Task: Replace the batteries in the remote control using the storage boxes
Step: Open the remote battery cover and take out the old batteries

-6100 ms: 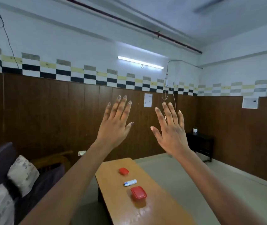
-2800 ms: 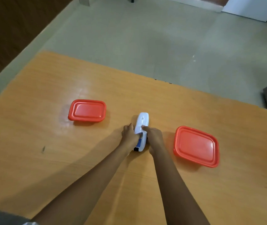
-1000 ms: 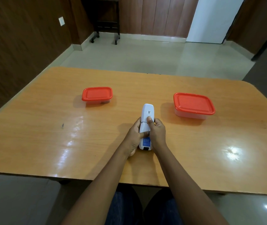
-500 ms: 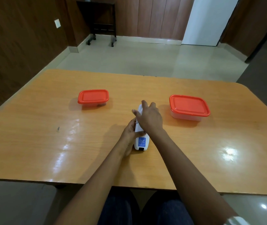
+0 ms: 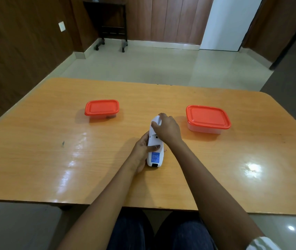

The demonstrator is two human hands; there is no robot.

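At mid-frame on the desk (image 5: 35,141), the remote control (image 5: 155,156) lies back-up between the small storage box (image 5: 101,107) and the large storage box (image 5: 207,117). Left hand (image 5: 140,152) wraps its lower half; right hand (image 5: 168,129) curls over its upper end. Pin the body firmly and push straight along its length, no prying.

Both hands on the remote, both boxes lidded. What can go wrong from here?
1. The right hand grips the far end of the remote; if what looks like the cover gives suddenly, it may skid across the glossy table.
2. Only the left hand pins the remote, near its lower end, so it may pivot.
3. The left box and right box are shut; freed batteries would have nowhere to go and might roll.
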